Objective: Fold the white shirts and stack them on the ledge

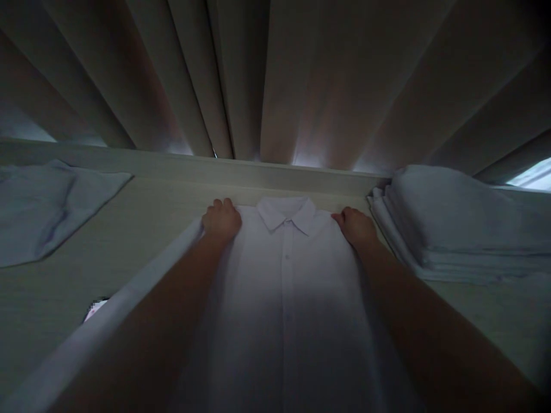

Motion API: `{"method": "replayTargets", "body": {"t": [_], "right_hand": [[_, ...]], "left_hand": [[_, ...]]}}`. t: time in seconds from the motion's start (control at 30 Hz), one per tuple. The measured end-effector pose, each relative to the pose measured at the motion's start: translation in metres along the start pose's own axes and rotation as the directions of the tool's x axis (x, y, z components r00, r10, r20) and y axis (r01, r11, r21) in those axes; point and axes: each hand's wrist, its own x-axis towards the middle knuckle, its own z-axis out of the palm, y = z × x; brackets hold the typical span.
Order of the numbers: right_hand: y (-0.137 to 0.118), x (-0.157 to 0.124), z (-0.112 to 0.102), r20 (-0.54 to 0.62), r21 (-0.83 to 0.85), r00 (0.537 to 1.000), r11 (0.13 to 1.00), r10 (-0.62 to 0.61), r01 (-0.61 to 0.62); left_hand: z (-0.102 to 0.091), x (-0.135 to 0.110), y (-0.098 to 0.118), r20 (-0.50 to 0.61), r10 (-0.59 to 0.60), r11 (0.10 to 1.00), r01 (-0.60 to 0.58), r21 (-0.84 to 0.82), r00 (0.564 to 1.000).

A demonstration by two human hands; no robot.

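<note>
A white button-up shirt (284, 298) lies face up on a pale wooden table (129, 229), its collar pointing to the far edge. My left hand (221, 219) rests on the shirt's left shoulder, fingers curled over the cloth. On the shirt's right shoulder, beside the collar, sits my right hand (355, 225) with its fingers curled too. Whether either hand pinches the cloth or only presses on it is hidden. One sleeve (99, 321) stretches out along the table to the left.
A stack of folded white cloth (456, 229) stands at the right. A single pale cloth (51, 206) lies flat at the far left. Heavy curtains (275, 80) hang behind the table's raised back edge. A small pink-and-dark object (95, 308) peeks out by the sleeve.
</note>
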Motion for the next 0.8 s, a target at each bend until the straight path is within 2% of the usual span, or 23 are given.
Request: {"method": "replayTargets", "body": {"t": [0.17,0.33,0.43,0.53,0.6,0.67,0.73,0.8], "right_hand": [[0.004,0.032,0.008,-0.006,0.001,1.0,1.0,0.009,-0.009],[-0.001,0.036,0.007,-0.02,-0.032,1.0,0.999,0.015,-0.015],[-0.006,0.03,-0.004,-0.034,-0.066,0.997,0.995,0.066,-0.068],[-0.01,0.017,-0.025,-0.109,-0.027,0.991,0.997,0.072,-0.075],[-0.014,0.002,-0.041,-0.162,0.028,0.987,1.0,0.006,-0.001],[-0.021,-0.021,-0.053,-0.173,0.078,0.98,0.991,-0.096,0.11],[-0.029,-0.052,-0.061,-0.13,0.111,0.972,0.971,-0.196,0.21],[-0.037,-0.088,-0.062,-0.034,0.128,0.965,0.957,-0.259,0.261]], "left_hand": [[0.012,0.028,0.008,-0.032,-0.011,1.0,0.01,-0.026,0.999],[0.016,0.037,0.012,-0.037,-0.015,0.997,0.012,-0.078,0.999],[0.008,0.037,0.005,0.002,0.007,0.986,-0.006,-0.166,1.0],[-0.012,0.033,-0.006,0.016,0.081,0.963,-0.074,-0.26,0.997],[-0.029,0.02,-0.013,-0.016,0.192,0.949,-0.19,-0.25,0.981],[-0.045,-0.006,-0.016,-0.033,0.307,0.934,-0.308,-0.183,0.951],[-0.054,-0.043,-0.015,-0.007,0.36,0.926,-0.358,-0.122,0.933],[-0.058,-0.085,-0.014,0.04,0.394,0.917,-0.39,-0.087,0.918]]}}
